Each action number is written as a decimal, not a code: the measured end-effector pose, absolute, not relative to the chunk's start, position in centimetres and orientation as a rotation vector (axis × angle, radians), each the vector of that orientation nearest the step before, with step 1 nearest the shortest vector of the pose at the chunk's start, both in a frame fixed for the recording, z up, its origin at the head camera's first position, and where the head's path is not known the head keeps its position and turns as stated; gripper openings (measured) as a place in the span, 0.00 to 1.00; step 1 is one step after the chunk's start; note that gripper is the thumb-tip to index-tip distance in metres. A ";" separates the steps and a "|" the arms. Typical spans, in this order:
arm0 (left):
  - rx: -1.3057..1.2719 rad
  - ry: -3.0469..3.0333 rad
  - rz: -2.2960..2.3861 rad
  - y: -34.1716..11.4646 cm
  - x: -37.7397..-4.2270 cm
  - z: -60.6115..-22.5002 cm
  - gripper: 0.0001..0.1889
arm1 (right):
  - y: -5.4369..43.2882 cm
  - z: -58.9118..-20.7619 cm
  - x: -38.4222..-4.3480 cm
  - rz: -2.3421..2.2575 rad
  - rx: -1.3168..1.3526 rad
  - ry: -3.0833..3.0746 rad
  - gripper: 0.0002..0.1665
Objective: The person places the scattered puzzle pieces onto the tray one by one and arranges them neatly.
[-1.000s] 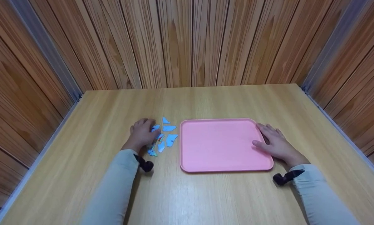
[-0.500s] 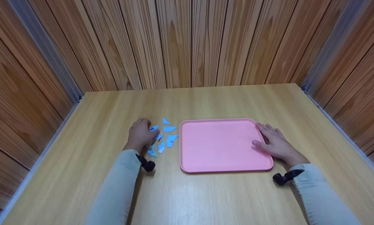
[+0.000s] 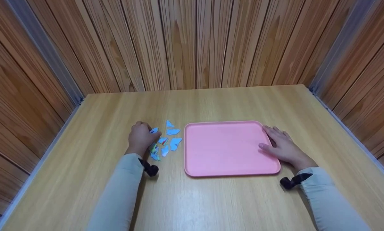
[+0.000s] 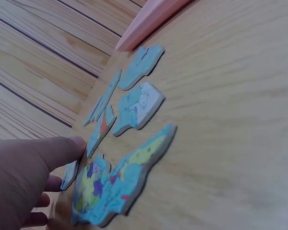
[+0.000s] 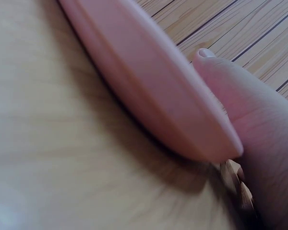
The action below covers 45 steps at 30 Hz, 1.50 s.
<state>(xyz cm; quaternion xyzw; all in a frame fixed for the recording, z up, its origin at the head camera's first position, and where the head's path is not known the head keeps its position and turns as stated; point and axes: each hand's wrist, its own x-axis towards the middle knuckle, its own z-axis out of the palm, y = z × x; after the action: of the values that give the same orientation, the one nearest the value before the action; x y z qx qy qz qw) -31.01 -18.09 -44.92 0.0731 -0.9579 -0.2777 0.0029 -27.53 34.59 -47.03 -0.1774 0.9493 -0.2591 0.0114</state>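
Note:
My left hand is at the left side of a loose group of flat map puzzle pieces, mostly light blue. Between its thumb and fingers it holds a blue puzzle piece, partly hidden by the thumb in the left wrist view. Closest below that hand lies a multicoloured puzzle piece, its yellow, green and purple patches showing. A pink tray lies flat to the right of the pieces. My right hand holds its right edge, thumb over the rim and the other fingers along the outer side.
More pieces lie between the left hand and the tray: a small triangular piece, a long blue piece, a wider blue piece and a blue-and-white piece. Wood-panelled walls enclose the wooden table.
My left hand has shifted a little to the left, and the blue piece between its fingers has gone with it. More of the multicoloured piece shows. The right hand and tray stay put.

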 end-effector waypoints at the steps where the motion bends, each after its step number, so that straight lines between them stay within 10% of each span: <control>1: 0.224 -3.003 -0.874 -18.1 -31.0 -44.9 0.23 | 34.6 -47.0 -27.5 -0.810 -0.553 2.960 0.52; 45: -0.056 -2.970 -0.759 -5.5 -31.3 -42.4 0.21 | 34.5 -47.2 -27.5 -0.840 -0.570 2.966 0.52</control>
<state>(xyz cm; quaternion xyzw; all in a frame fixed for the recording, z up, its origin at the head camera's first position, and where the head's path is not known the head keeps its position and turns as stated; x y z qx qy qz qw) -31.26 -5.48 -42.36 -0.0184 -0.9680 -0.2474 0.0377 -27.51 34.53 -47.15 -0.1820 0.9461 -0.2679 0.0034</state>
